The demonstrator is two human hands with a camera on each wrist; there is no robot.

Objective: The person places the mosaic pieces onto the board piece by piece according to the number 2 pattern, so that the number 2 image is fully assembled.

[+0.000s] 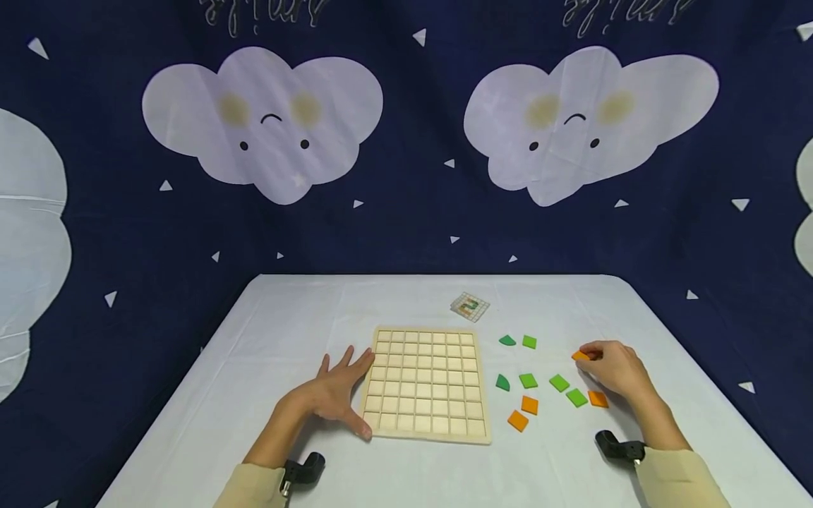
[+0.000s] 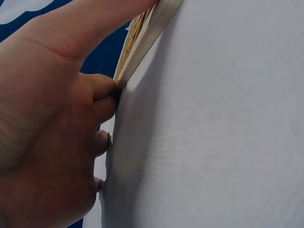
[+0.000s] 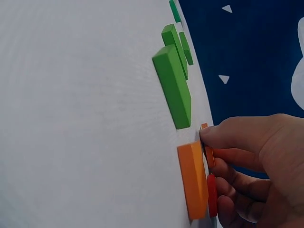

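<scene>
A square wooden grid board [image 1: 422,374] lies on the white table. My left hand [image 1: 334,392] is spread along the board's left side, with thumb and fingertips at its edge; the left wrist view shows the wooden edge [image 2: 148,40] against them. Over on the right, my right hand [image 1: 615,365] pinches an orange square tile [image 1: 580,355] between thumb and fingers. In the right wrist view, a red piece [image 3: 212,195] sits beneath the curled fingers, largely hidden in the head view. Another orange tile [image 1: 598,399] lies just below this hand.
Between board and right hand lie several light green tiles [image 1: 559,383], two dark green rounded pieces [image 1: 503,382] and two more orange tiles [image 1: 517,421]. A small patterned card [image 1: 470,307] lies behind the board. Dark cloud-print cloth [image 1: 419,240] hangs behind the table.
</scene>
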